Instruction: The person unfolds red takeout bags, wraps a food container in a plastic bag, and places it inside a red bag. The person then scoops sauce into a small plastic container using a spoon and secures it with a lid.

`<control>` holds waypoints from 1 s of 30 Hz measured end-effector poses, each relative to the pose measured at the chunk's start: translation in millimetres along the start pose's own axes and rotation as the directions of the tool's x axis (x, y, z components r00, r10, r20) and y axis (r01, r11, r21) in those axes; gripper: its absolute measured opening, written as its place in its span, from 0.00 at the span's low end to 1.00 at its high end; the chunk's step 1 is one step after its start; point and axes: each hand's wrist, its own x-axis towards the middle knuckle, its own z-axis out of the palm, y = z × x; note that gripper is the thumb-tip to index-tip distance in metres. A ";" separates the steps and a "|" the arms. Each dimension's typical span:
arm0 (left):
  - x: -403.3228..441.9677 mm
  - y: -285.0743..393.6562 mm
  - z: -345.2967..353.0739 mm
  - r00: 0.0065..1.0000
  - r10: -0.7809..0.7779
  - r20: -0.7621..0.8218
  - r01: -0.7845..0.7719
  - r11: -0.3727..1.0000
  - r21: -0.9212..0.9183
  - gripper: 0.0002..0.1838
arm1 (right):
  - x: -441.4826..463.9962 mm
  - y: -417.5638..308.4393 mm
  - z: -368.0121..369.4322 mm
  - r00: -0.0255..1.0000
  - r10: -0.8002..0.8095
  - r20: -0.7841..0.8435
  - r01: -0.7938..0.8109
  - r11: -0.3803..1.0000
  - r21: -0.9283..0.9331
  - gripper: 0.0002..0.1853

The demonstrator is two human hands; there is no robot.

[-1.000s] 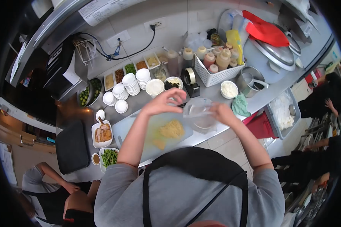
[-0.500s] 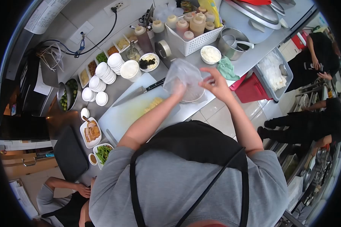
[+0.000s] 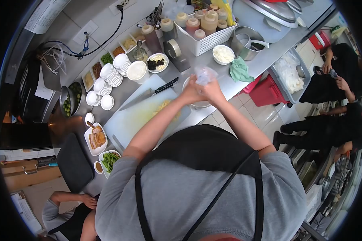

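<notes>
Both hands meet above a round container [image 3: 201, 104] at the counter's front edge, mostly hidden beneath them. My left hand [image 3: 192, 91] is closed on the lower part of a clear plastic bag [image 3: 206, 75]. My right hand [image 3: 213, 90] is closed round the same bag, pressed against the left one. The bag's crumpled top sticks up beyond the fingers. To the left, a knife [image 3: 151, 93] with a black handle lies across the cutting board [image 3: 128, 117]. Yellow shredded food [image 3: 163, 108] sits on the board, partly behind my left forearm.
White cup stacks [image 3: 110, 75], a white tub [image 3: 137, 71] and a bottle basket [image 3: 205, 42] stand behind the board. A rice bowl [image 3: 223, 54] and green cloth [image 3: 240, 70] are at the right. Co-workers stand at lower left [image 3: 66, 217] and right [image 3: 334, 76].
My hands have come together on the bag, which is now gathered and bunched. Half a second ago it hung spread over my left hand, with my right hand apart from it.
</notes>
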 end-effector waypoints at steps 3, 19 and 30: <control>1.6 -22.1 33.0 0.987 -0.136 0.089 0.157 0.944 -0.292 0.37 | -0.7 2.6 15.5 0.987 0.090 -0.131 -0.121 0.961 -0.247 0.10; 26.7 -4.3 17.0 0.945 0.153 0.290 -0.173 0.984 0.044 0.09 | -1.7 -13.0 -91.0 0.862 0.269 0.429 0.461 -0.066 -0.885 0.08; 26.4 -17.4 14.8 0.897 0.224 0.381 -0.244 0.970 0.003 0.15 | -30.7 -40.0 -87.5 0.963 0.038 0.266 0.094 0.879 -0.467 0.12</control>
